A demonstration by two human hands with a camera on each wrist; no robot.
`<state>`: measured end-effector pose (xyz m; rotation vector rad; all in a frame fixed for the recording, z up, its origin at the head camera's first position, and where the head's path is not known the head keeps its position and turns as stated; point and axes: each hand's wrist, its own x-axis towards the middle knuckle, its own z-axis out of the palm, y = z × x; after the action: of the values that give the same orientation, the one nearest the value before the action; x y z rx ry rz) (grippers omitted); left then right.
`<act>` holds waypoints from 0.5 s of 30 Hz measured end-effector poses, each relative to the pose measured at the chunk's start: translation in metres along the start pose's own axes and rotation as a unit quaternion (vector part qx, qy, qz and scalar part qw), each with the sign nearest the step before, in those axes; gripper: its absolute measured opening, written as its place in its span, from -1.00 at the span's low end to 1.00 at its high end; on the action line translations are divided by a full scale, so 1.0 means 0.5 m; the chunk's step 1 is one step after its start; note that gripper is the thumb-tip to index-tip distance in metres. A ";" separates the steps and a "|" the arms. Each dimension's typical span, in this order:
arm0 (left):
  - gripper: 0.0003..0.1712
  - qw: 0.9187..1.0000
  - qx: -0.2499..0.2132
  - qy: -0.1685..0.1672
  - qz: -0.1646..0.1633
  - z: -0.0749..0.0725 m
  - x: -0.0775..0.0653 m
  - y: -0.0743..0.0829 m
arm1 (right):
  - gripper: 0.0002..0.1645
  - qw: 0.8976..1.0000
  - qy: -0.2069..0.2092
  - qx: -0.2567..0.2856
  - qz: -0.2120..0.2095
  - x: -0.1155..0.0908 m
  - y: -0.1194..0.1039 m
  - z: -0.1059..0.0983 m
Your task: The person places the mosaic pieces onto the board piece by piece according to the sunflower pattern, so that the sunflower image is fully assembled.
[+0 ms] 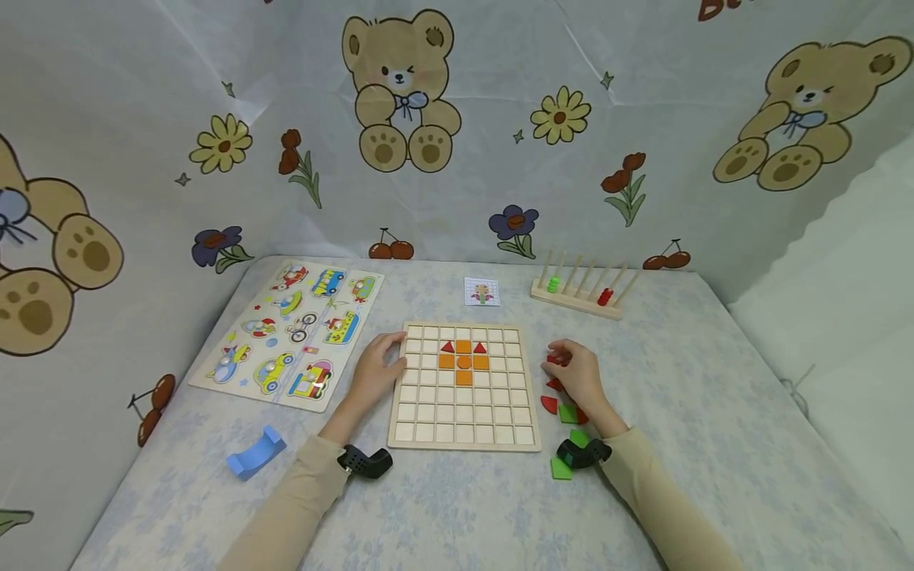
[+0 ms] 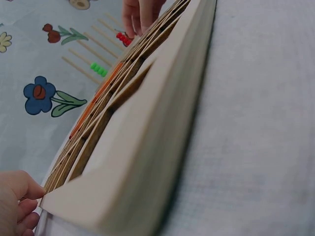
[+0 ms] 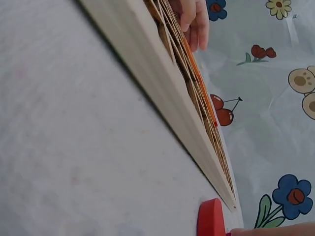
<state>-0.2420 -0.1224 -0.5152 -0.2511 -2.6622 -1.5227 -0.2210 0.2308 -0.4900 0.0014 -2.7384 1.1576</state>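
A square wooden grid board (image 1: 424, 434) lies on the table, with orange squares, an orange circle (image 1: 464, 362) and two red triangles (image 1: 480, 348) in its cells. My left hand (image 1: 374, 369) rests at the board's left edge, index finger and thumb touching the rim, with a gap between them. To the right of the board, my right hand (image 1: 580, 374) pinches a red piece (image 3: 210, 219); its full shape is hidden by the fingers. Under and below that hand lie several loose pieces, among them a red quarter-circle (image 1: 548, 404) and green pieces (image 1: 561, 469).
A small pattern card (image 1: 481, 292) lies behind the board. At back right stands a wooden peg rack (image 1: 577, 300) with green and red beads. A vehicle puzzle board (image 1: 286, 333) lies at left, with a blue curved block (image 1: 257, 454) in front of it.
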 end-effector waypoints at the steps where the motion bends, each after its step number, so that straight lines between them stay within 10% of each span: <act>1: -0.46 1.000 0.000 -0.001 0.000 -0.001 0.000 0.000 | -0.61 1.000 0.000 0.005 0.001 0.000 -0.003 0.001; 15: -0.47 1.000 -0.007 -0.002 0.009 0.001 0.002 -0.008 | -0.54 0.982 -0.133 0.091 -0.103 -0.030 -0.137 0.107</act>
<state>-0.2436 -0.1240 -0.5189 -0.2803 -2.6454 -1.5389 -0.2097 0.1437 -0.4801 0.4841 -2.7530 1.4311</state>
